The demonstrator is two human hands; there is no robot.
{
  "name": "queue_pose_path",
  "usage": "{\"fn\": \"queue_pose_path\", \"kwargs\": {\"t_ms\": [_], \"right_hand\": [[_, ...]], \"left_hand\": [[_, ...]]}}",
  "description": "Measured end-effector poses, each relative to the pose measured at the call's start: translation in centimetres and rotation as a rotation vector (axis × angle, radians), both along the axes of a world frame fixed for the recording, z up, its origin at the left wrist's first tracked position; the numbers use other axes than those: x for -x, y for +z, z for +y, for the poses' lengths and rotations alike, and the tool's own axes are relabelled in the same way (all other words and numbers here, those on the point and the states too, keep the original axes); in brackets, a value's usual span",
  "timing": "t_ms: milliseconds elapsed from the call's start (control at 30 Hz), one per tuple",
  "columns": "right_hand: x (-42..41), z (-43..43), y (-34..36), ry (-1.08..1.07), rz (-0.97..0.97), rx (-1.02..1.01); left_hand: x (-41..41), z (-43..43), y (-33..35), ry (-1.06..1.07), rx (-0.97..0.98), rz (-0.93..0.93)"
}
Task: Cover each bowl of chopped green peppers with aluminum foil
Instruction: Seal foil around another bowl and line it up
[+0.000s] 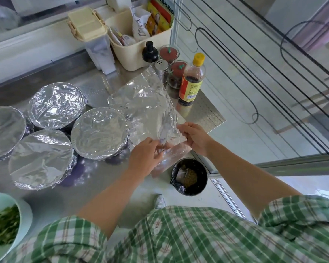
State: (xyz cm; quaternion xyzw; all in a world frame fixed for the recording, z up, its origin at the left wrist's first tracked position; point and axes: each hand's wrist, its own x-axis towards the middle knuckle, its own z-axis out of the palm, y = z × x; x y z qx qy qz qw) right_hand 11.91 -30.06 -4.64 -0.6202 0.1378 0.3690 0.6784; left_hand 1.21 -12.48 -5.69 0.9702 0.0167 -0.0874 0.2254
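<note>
At the right end of the steel desk (103,186), we hold a crinkled sheet of aluminum foil (146,105) by its near edge. Our left hand (146,154) has its grip clamped on that edge at six o'clock of the sheet, with the fingers curled over the foil. Our right hand (195,137) pinches the near corner at about four o'clock, and its grip is likewise closed on the foil. The sheet stretches away from us toward twelve o'clock, and its far corner ends just beside a metal shaker (161,68).

At nine o'clock of the sheet stand four foil-covered bowls (55,105), packed close together. The closest covered bowl (100,132) sits right against the sheet's left edge. At seven o'clock, in the corner of our view and well apart from the sheet, an open bowl (23,205) holds chopped green peppers (4,226) with no cover on it.

At two o'clock of the sheet a sauce bottle (193,80) with a yellow cap stands upright, with two red-lidded jars (179,67) just behind it. A cream basket (137,50) of packets sits at twelve o'clock. Down on the floor at five o'clock we see a dark bin (201,179) lined with a bag.
</note>
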Motion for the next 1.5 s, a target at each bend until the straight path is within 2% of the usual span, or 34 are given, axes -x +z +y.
{"fn": "queue_pose_path", "kwargs": {"t_ms": [233,400,500,600,700,800,867,933,1000,1067,1100,1200,1300,1333,1400,1500], "right_hand": [[0.4,0.5,0.4,-0.013,-0.003,-0.04],[-0.2,0.6,0.5,-0.185,0.042,-0.011],[-0.6,0.1,0.5,-0.308,0.089,0.02],[-0.6,0.0,1.3,-0.264,0.166,-0.001],[-0.4,0.0,1.4,-0.146,0.158,0.15],[0.1,-0.4,1.8,-0.164,0.132,0.19],[0.5,-0.8,2.5,-0.212,0.117,0.182],[1.2,-1.3,3.0,-0.273,0.102,0.172],[2.1,-1.7,3.2,-0.323,0.112,0.142],[3.3,-2.1,3.3,-0.38,0.117,0.086],[3.9,-2.3,3.2,-0.417,0.131,0.056],[6.3,-2.9,3.7,-0.449,0.172,0.001],[9.1,-2.8,3.7,-0.446,0.113,-0.059],[10.1,-2.7,3.9,-0.435,0.088,-0.072],[12.1,-1.8,4.3,-0.389,0.048,-0.067],[14.7,0.5,4.6,-0.386,0.01,-0.075]], "left_hand": [[-0.2,-0.5,1.1,0.065,0.195,-0.059],[-0.7,-0.8,1.3,0.133,0.067,-0.108],[-0.6,-0.4,1.3,0.209,0.089,-0.202],[-0.4,-0.1,1.6,0.164,0.091,-0.275],[-0.2,0.5,1.8,0.068,0.079,-0.249],[0.6,1.3,2.0,0.038,0.052,-0.107],[1.1,2.1,1.7,0.077,0.12,0.016],[1.5,2.5,1.5,0.069,0.203,0.054],[2.1,2.2,2.3,0.147,0.452,0.075],[2.4,1.9,4.0,0.337,0.77,0.049],[2.4,1.8,4.7,0.424,0.858,0.036],[2.2,2.4,5.7,0.668,0.942,-0.007],[2.4,3.9,6.3,0.835,1.167,0.032],[3.0,4.2,6.7,0.836,1.206,0.055],[4.5,5.0,7.2,0.791,1.163,0.065],[7.6,7.2,8.0,0.792,1.138,0.009]]}}
